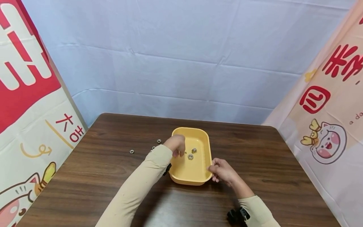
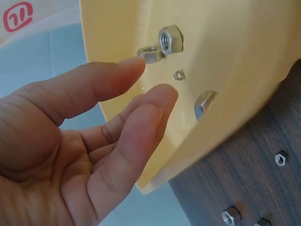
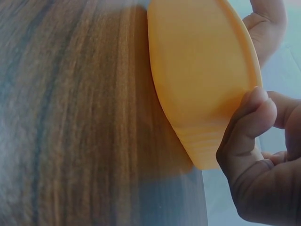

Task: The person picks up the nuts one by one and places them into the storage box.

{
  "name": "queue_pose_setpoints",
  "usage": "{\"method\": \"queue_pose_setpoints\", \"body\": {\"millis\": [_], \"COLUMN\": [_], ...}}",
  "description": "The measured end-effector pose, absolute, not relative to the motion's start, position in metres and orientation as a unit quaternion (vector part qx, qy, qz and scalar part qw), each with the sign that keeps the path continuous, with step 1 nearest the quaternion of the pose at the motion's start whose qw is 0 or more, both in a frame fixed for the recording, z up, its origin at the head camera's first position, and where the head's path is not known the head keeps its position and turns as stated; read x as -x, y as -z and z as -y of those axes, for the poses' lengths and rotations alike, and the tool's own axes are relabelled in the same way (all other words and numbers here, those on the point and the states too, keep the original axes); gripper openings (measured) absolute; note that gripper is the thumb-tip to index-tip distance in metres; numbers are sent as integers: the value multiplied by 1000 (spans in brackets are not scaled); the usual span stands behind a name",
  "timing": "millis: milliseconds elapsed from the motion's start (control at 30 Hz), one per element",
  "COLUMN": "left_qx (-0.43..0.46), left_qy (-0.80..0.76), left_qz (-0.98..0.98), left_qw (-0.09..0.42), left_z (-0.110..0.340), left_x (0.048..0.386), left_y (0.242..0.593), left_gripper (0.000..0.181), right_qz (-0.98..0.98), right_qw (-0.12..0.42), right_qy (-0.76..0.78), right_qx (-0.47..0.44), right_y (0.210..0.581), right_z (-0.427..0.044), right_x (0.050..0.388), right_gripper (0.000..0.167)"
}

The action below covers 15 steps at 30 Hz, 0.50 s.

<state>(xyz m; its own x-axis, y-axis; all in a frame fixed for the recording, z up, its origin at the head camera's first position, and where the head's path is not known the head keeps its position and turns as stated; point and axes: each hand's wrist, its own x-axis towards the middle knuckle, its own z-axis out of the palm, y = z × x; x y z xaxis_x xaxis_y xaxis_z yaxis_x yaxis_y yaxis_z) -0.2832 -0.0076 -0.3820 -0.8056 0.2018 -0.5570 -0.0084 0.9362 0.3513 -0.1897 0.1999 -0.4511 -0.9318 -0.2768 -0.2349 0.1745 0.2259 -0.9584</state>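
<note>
My left hand [image 1: 177,145] is over the left part of a yellow tray [image 1: 195,171]. In the left wrist view this hand [image 2: 94,132] has its thumb and fingertips apart, with nothing between them. Beyond them, inside the tray [image 2: 235,37], are a large metal nut [image 2: 170,39], another nut [image 2: 149,54] touching or close to it, a tiny nut [image 2: 179,75] and a partly hidden nut [image 2: 204,103]. My right hand [image 1: 224,171] pinches the tray's right rim near the front corner; the right wrist view shows its fingers [image 3: 256,110] at the rim.
Left of the tray, on the dark wooden table [image 1: 107,176], lie several loose nuts, one [image 1: 131,151] farther left and another [image 1: 158,141] nearer the back. A pale cloth [image 1: 175,63] hangs behind the table, with printed cloths at both sides.
</note>
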Motion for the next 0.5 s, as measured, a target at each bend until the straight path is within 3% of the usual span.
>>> {"method": "queue_pose_setpoints", "body": {"millis": [67, 200, 300, 433, 500], "left_qx": [-59, -124, -213, -294, -306], "left_qy": [-174, -156, -118, -77, -69], "left_qz": [-935, -935, -931, -925, -923], "left_qw": [304, 294, 271, 230, 223], "left_z": [8, 9, 10, 7, 5], "left_x": [283, 279, 273, 265, 263], "left_y": [381, 381, 383, 385, 386], "left_gripper": [47, 16, 12, 40, 44], "right_qz": [-760, -758, -760, -761, -760], "right_qw": [181, 181, 182, 180, 180], "right_qy": [623, 625, 623, 622, 623], "right_qx": [33, 33, 33, 31, 31], "right_y": [452, 452, 453, 454, 454], "right_z": [-200, -200, -199, -200, -200], "right_x": [190, 191, 191, 191, 191], "right_gripper": [13, 13, 13, 13, 13]}}
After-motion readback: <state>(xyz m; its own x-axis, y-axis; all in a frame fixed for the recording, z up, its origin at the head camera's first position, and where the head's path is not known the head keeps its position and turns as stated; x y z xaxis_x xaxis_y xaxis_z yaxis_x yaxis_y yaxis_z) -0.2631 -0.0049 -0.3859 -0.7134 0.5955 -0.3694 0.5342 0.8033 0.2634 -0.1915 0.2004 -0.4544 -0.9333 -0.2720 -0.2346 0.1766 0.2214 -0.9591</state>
